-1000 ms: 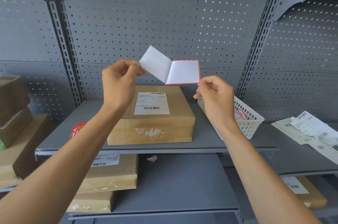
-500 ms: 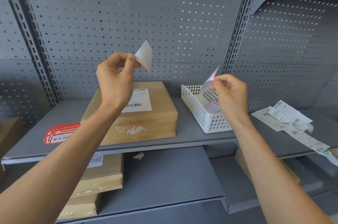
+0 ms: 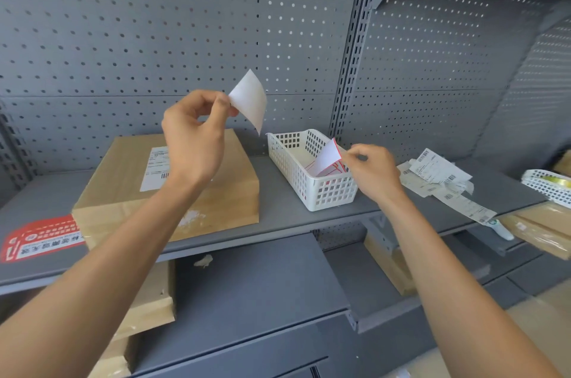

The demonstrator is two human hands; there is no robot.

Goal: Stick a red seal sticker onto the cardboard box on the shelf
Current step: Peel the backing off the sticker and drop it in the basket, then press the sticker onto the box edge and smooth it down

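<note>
Right hand (image 3: 372, 172), pinching red-edged sheet (image 3: 328, 157), has dropped into basket (image 3: 296, 167); left hand (image 3: 193, 133) pinches sticker (image 3: 251, 99).

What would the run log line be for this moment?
left hand: holds white sheet | right hand: red-edged sheet over basket | box: unsealed

box (image 3: 173, 180): brown, flat on shelf | sticker (image 3: 251, 100): held above

A white plastic basket (image 3: 312, 189) with a lattice wall stands on the grey shelf (image 3: 287, 207). Well to its right lie crumpled barcode labels (image 3: 438, 175) — a loose pile. Behind, a grey pegboard panel (image 3: 154, 22); on the lower shelf, more cardboard boxes (image 3: 148, 300).
</note>
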